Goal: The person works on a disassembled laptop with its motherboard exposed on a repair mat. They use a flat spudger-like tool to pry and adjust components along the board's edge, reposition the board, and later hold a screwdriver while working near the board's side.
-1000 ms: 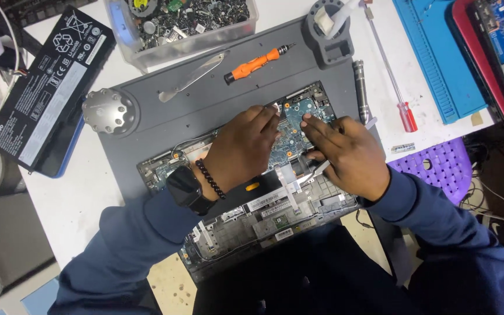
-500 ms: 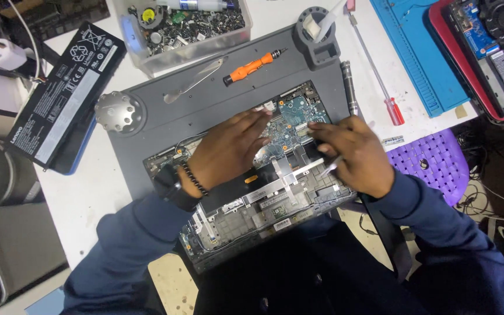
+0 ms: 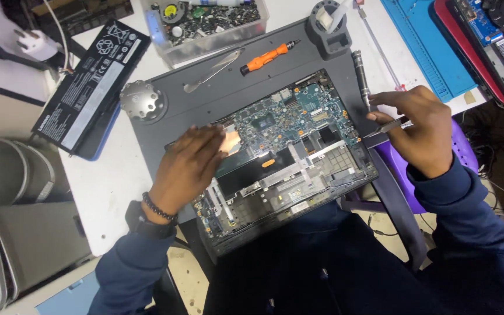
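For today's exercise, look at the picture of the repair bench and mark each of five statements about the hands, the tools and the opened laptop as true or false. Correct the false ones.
1. The left hand rests flat on the opened laptop. True.
2. The right hand holds the orange-handled screwdriver. False: that screwdriver lies untouched on the grey mat; the right hand pinches thin metal tweezers.
3. The black battery pack lies outside the laptop, to the left of the mat. True.
4. The right hand's grip is over the middle of the circuit board. False: it is at the laptop's right edge.
5. The clear box of small parts sits inside the laptop. False: it stands beyond the mat.
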